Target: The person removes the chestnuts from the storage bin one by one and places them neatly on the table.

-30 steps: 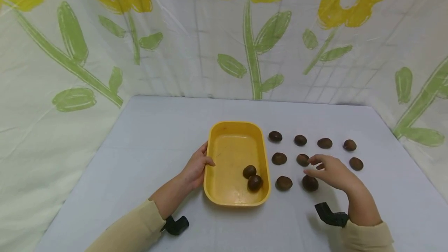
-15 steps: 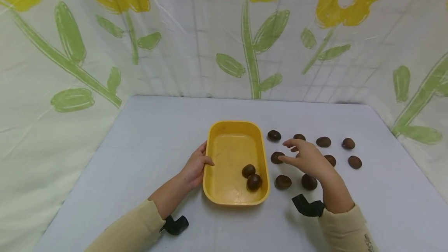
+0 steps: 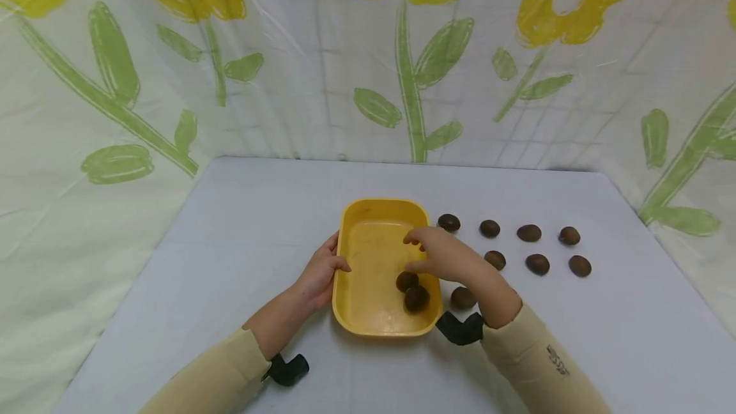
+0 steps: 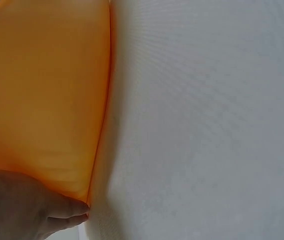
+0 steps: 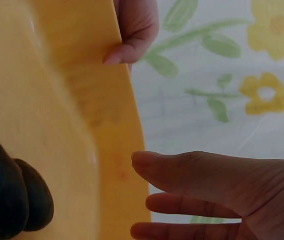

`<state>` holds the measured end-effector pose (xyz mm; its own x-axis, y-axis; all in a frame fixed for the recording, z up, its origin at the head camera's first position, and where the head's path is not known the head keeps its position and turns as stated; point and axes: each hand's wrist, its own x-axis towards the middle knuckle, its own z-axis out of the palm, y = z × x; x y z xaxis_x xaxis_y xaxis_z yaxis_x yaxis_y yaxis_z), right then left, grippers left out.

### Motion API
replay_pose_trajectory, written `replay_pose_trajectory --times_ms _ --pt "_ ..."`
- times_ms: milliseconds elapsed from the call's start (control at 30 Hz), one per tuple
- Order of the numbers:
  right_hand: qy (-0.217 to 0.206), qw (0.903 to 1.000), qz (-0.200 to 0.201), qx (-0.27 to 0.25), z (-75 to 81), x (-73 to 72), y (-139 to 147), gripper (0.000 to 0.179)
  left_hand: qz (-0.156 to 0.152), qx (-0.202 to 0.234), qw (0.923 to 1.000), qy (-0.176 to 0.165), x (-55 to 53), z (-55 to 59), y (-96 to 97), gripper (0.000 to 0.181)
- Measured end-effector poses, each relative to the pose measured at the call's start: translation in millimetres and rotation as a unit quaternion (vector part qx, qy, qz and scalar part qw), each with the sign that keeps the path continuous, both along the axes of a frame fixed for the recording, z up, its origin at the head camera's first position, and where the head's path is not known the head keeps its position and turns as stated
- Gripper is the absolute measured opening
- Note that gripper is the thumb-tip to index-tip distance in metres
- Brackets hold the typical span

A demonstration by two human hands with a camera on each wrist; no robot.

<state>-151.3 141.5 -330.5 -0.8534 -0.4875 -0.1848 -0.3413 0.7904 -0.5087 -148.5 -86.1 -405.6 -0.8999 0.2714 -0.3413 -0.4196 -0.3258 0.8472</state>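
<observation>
A yellow rectangular tray (image 3: pixel 368 254) sits in the middle of the table; its outer side fills the left of the left wrist view. My left hand (image 3: pixel 316 276) grips its left rim, thumb inside and fingers outside. Two dark brown, chestnut-like nuts (image 3: pixel 416 299) lie together in the tray's near right part. Over the tray's right side is my right hand (image 3: pixel 439 254), thumb and fingers extended and apart. The right wrist view shows nothing between them. To the right, several similar brown nuts (image 3: pixel 538 264) lie in rows, some hidden by my right hand and forearm.
The table (image 3: pixel 259 209) has a pale cover. Behind it hangs a white curtain (image 3: pixel 287 101) with yellow flowers and green leaves. Black curved pieces stick out at both sleeve cuffs, one at the left (image 3: pixel 289 369) and one at the right (image 3: pixel 460 328).
My right hand has moved left, from above the rows of nuts to over the tray. My left hand keeps its grip on the rim, and the same two nuts lie inside.
</observation>
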Motion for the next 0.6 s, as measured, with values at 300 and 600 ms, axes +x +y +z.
replay_pose_trajectory --times_ms 300,600 --pt "-0.048 0.9956 0.048 0.066 -10.5 -13.9 -26.4 0.035 -0.001 0.010 0.9999 0.000 0.3 -1.1 0.2 0.085" --pt "-0.115 0.9864 0.049 0.106 -21.7 -11.6 -43.9 0.031 -0.008 0.013 0.9998 0.009 1.2 0.5 -1.4 0.084"
